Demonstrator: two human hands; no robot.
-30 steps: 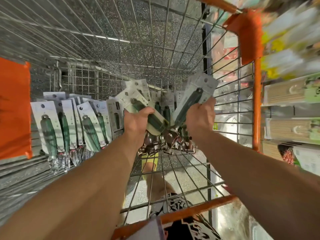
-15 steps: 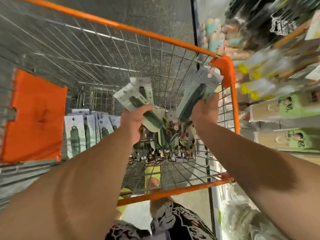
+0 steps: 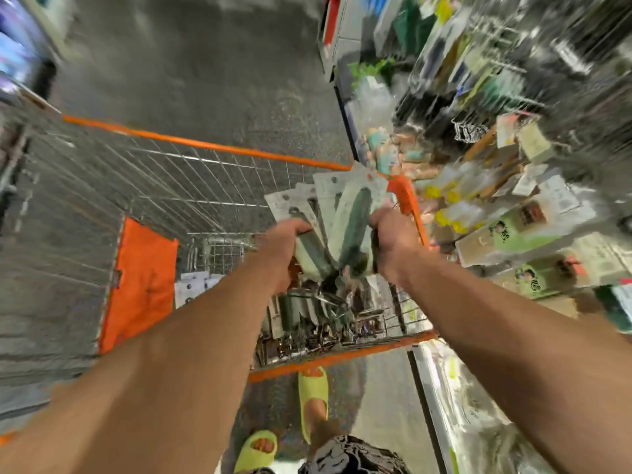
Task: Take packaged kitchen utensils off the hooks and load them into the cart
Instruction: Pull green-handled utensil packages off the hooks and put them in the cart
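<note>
From the head view, our left hand and right hand each clench a bundle of packaged utensils above the cart. We should lower both bundles inside its rim before releasing.

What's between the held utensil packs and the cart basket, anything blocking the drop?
Nothing visible. Both the left hand and right hand hold utensil packs over the open-topped cart; only earlier packs lie below.
</note>
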